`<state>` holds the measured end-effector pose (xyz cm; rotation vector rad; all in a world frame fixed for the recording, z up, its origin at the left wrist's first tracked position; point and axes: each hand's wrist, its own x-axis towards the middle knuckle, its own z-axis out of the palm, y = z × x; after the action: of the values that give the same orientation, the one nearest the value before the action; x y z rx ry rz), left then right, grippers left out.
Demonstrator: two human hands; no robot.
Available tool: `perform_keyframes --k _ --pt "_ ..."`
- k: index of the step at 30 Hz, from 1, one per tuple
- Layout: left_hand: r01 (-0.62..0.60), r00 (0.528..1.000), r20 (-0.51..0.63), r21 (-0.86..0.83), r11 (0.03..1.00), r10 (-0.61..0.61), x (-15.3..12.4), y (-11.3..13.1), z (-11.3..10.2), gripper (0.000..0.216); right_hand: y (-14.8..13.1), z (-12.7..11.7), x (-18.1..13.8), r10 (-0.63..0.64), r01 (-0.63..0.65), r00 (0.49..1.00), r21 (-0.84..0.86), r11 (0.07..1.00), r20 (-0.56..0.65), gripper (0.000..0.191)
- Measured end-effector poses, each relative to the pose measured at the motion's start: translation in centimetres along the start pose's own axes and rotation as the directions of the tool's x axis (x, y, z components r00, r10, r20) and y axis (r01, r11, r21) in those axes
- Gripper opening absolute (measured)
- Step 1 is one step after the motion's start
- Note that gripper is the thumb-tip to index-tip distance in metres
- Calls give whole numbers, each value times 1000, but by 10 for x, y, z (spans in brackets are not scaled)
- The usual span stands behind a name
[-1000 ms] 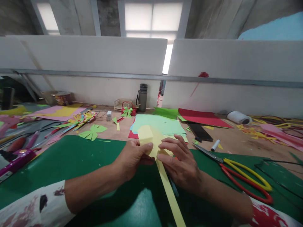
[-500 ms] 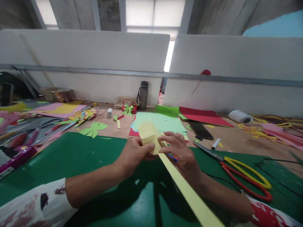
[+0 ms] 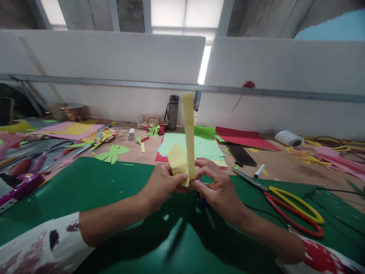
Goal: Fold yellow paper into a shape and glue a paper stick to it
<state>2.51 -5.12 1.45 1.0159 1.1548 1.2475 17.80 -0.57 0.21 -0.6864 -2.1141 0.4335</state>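
Note:
Over the green mat, my left hand and my right hand meet at a yellow paper strip. The strip stands upright from a folded yellow loop held between both thumbs and fingers. My left hand pinches the loop's base. My right hand pinches the strip's lower end just to the right of it. Something small, blue and orange, shows under my right hand; I cannot make it out.
Scissors with red and yellow handles lie on the mat at right. Behind the hands is a stack of coloured paper sheets, a grey bottle, a white glue stick and green paper bows. White partition boards close the back.
The long yellow strip, which lay toward me over the mat, has swung up and now stands upright above the hands. Both hands stay pinched at the fold.

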Motion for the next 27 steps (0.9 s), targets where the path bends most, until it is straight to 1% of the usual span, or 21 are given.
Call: perform_keyframes --k 5,8,10,12,14,17,19,21,22,24,26,27 --pt "2 999 47 -19 1000 -1 -1 -2 -3 29 -1 0 1 83 -82 996 -18 996 21 8" --pt "0 994 111 -40 999 4 -2 -1 -5 30 -1 1 1 126 -126 992 -25 992 21 12" --pt "-7 989 146 -36 999 13 -2 0 -6 30 -2 0 2 130 -130 991 -13 991 39 12" --pt "-5 990 140 -8 1000 6 -2 0 -6 29 -2 0 3 122 -122 991 -6 993 57 13" --pt "1 995 103 7 1000 -1 -1 -1 -6 29 -2 -1 4 119 -118 991 -10 993 63 15" --pt "5 998 58 -43 999 -3 1 -2 -6 32 -2 -4 4 105 -104 993 -9 995 50 11" --pt "25 999 44 -81 996 -21 3 -2 -7 33 0 -7 4 29 -29 1000 -24 999 12 7" --pt "48 998 36 -114 992 -44 4 -1 -8 35 0 -10 3 -135 129 990 -98 987 -52 6" --pt "55 998 33 -128 990 -51 5 -1 -9 36 1 -11 2 -242 227 967 -160 961 -77 6" --pt "53 998 34 -156 986 -49 4 0 -10 39 1 -13 1 -440 400 894 -289 870 -85 9" --pt "47 998 40 -171 984 -41 4 -1 -10 40 1 -14 -1 -556 499 829 -375 781 -56 11" --pt "47 998 40 -172 984 -41 3 -1 -10 40 2 -14 -2 -586 525 809 -398 753 -40 13"
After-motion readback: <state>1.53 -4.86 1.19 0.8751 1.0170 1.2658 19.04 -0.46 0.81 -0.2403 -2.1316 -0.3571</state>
